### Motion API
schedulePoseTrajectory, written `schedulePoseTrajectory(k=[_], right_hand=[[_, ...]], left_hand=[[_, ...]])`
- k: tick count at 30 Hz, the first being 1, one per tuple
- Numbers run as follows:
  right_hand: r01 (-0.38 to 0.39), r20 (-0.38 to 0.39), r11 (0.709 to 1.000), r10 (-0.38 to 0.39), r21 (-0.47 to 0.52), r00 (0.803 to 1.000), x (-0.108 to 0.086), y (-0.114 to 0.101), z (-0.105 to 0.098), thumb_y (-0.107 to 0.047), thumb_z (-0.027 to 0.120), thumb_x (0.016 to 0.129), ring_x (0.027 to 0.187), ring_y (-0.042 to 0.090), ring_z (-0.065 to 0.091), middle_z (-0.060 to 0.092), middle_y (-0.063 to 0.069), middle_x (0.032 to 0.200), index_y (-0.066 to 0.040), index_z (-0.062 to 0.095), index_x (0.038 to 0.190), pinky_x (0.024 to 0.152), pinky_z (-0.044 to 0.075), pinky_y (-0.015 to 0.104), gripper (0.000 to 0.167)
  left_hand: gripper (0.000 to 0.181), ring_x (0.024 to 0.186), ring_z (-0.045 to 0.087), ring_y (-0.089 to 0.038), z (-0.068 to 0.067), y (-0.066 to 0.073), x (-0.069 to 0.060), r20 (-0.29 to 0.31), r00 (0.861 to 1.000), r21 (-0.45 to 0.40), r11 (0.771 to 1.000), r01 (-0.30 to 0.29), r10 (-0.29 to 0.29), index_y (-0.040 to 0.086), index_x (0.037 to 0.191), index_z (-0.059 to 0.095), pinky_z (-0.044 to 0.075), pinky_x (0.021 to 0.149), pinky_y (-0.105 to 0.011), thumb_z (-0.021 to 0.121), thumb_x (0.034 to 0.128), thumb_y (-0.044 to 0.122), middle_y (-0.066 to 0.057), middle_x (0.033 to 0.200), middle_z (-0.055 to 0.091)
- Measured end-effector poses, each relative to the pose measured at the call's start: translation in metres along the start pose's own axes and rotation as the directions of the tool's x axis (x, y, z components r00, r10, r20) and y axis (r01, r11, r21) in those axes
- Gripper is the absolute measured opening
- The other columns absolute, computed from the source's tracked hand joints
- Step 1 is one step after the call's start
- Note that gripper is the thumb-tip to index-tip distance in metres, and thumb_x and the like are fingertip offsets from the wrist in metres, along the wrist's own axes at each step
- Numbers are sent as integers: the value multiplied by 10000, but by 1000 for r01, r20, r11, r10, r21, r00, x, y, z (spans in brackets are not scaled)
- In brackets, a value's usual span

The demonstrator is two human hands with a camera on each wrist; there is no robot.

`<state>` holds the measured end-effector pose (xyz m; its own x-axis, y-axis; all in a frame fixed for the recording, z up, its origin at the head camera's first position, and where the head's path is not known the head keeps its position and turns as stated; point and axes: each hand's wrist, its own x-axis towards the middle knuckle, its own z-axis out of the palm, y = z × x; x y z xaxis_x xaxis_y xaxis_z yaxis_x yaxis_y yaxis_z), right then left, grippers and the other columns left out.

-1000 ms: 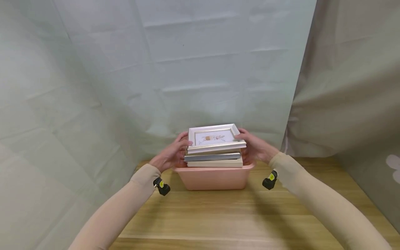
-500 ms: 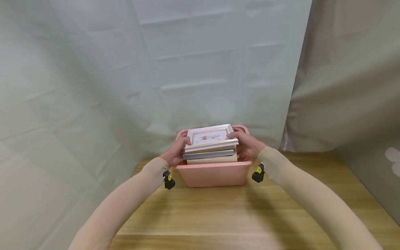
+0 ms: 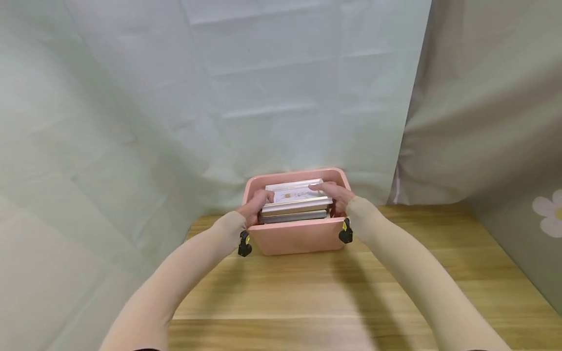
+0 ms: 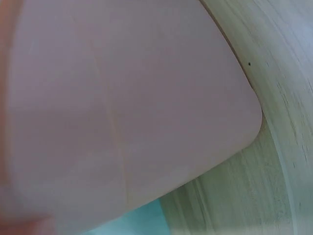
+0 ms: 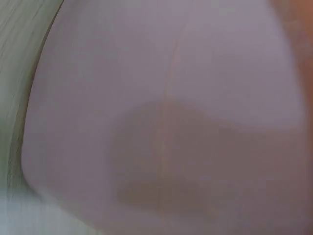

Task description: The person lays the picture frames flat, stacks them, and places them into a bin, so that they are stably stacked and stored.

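In the head view, a stack of picture frames sits low inside a pink plastic bin (image 3: 300, 239). On top lies a white picture frame (image 3: 295, 195) with a small drawing; a grey-edged frame (image 3: 293, 216) shows below it. My left hand (image 3: 258, 202) grips the stack at its left side, thumb over the top frame. From the right, my right hand (image 3: 337, 193) holds it the same way, thumb on the top frame. Fingers of both hands are mostly hidden in the bin. The bin's wall (image 4: 171, 98) fills most of the left wrist view and the right one.
The bin stands on a wooden table (image 3: 281, 292) near its back edge. A pale cloth (image 3: 285, 97) hangs behind and to the left. On the right hangs a brownish-grey cloth (image 3: 483, 122) with a flower print. A small black device is strapped at each wrist.
Both hands have lowered the stack of picture frames deeper into the bin. Its lower frames have sunk behind the front rim, and the bin's back rim now shows.
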<state>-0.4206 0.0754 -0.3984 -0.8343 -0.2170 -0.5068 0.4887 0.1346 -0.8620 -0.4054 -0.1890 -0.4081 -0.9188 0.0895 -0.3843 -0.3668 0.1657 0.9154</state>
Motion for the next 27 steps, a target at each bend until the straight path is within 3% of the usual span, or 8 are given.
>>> schedulePoseTrajectory(k=[3,6,10,12,17,20,24,27], right_hand=[[12,-27,995,-15,-103,1000,7,5,2,-470,695,1032,1598,387,390,311,117,1787,-176,264,1715,1268,401,632,860],[49,-34,983,-56,-176,998,12,7,7,-479,694,1030,1716,414,32,-51,91,1861,-172,40,1764,1359,162,692,1030],[17,-47,988,-24,-156,999,15,9,16,-479,700,1025,1691,409,172,83,151,1843,-214,65,1762,1351,275,619,1008],[-17,-72,990,7,-141,997,15,13,16,-469,730,1004,1664,402,242,141,177,1827,-239,93,1757,1322,346,593,1013],[-42,-121,988,24,-147,992,12,20,12,-411,805,952,1695,380,176,105,160,1833,-233,166,1733,1338,287,634,1025],[-46,-105,990,31,-137,994,8,20,8,-379,793,959,1713,388,109,59,134,1844,-247,126,1740,1355,234,648,1035],[-66,-86,989,54,-132,995,9,14,5,-360,759,981,1700,425,118,34,138,1847,-260,41,1757,1356,230,658,1062],[-84,-93,991,75,-103,993,10,9,6,-344,760,982,1675,425,196,99,158,1835,-229,74,1758,1345,252,670,1042]], left_hand=[[308,1119,519,-234,-1,-6,5,-25,1000,76,997,-11,13,80,1073,540,387,880,-301,482,770,76,-70,1335,570],[413,1206,491,-263,-5,-11,8,-54,998,117,993,-6,12,54,1153,540,352,933,-322,498,743,79,-90,1413,545],[766,1310,397,-303,-10,-14,8,-40,999,184,982,31,-24,53,1482,379,334,982,-364,500,726,93,-111,1686,317],[734,1238,415,-305,-7,-16,8,-6,999,224,973,48,-48,34,1437,356,357,941,-369,499,720,94,-138,1651,319],[399,843,381,-225,-2,-19,6,55,991,323,941,99,-123,94,1070,340,340,720,-319,541,726,104,-104,1082,392],[567,798,355,-218,1,-19,5,75,984,323,937,131,-163,64,1264,392,361,683,-305,588,733,99,-116,1108,393],[1029,985,488,-283,3,-12,3,90,975,268,948,174,-204,113,1683,131,500,789,-349,620,777,92,-184,1553,324],[1073,890,461,-249,2,-8,1,69,976,240,953,186,-207,167,1740,59,460,774,-316,627,832,94,-157,1504,397]])
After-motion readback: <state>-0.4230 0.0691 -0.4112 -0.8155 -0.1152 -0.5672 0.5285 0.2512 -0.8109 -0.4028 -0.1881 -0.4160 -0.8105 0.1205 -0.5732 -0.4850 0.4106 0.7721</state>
